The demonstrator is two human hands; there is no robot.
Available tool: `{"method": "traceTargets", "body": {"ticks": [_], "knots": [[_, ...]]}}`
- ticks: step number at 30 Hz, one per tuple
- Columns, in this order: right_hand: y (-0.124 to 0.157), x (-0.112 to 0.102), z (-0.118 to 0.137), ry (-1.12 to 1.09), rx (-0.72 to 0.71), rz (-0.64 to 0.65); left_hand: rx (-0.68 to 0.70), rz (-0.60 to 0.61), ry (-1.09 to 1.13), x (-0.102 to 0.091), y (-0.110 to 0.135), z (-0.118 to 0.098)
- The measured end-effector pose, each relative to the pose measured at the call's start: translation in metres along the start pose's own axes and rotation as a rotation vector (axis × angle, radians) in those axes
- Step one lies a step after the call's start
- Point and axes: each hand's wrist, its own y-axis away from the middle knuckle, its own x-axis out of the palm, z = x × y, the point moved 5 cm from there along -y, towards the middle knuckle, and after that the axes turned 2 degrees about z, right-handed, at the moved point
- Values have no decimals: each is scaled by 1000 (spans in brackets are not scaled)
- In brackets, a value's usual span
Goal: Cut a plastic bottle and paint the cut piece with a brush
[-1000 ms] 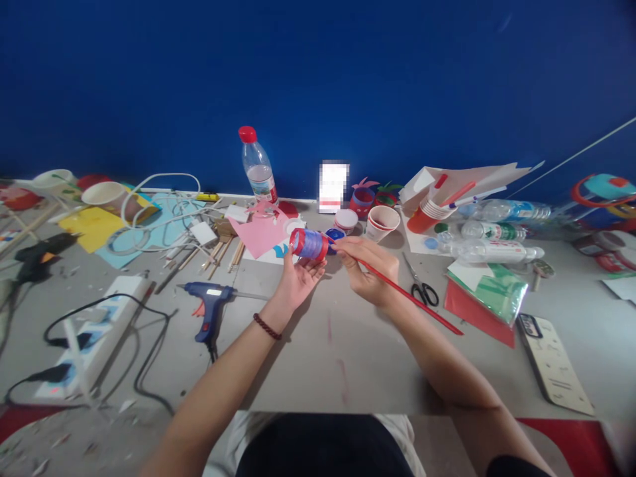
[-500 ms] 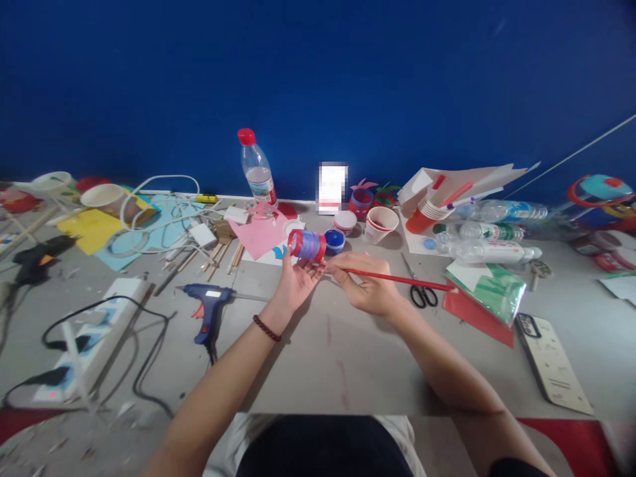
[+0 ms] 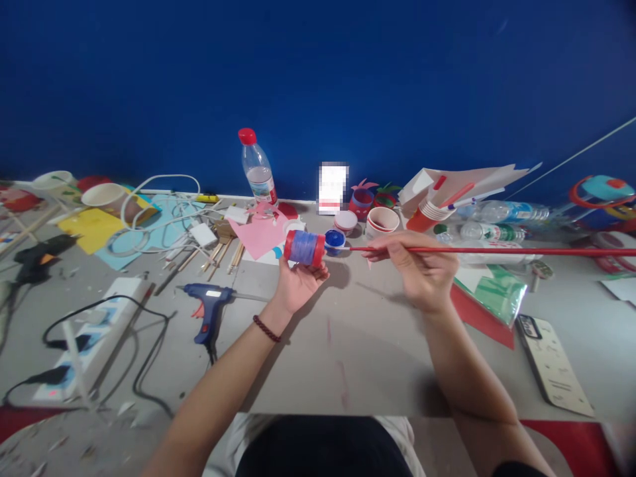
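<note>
Blue wall [image 3: 318, 86]; red brush [image 3: 489, 251] crosswise, pointing left

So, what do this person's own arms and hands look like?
They're ordinary human ones, with no gloves. Just above the left hand, the wrist wears a dark reddish-brown bracelet of small round beads. The right hand and its wrist show no jewellery that I can make out. A black fabric sleeve shows high on the right arm.
</note>
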Motion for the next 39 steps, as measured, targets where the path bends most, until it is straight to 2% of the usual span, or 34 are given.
{"method": "traceTargets", "body": {"ticks": [4, 9, 17, 22, 27, 39], "knots": [[0, -5, 2, -51, 12, -47, 0, 86, -46, 2, 2, 0], [5, -2, 1, -54, -15, -75, 11, 131, -98, 2, 2, 1], [12, 16, 16, 273, -280, 103, 47, 168, -114, -5, -1, 3], [19, 24, 25, 346, -354, 144, 85, 156, -68, -5, -3, 1], [23, 28, 31, 355, -352, 195, 82, 77, -16, -8, -4, -1], [13, 19, 21, 362, -336, 85, 78, 42, -72, -8, -3, 0]]}}
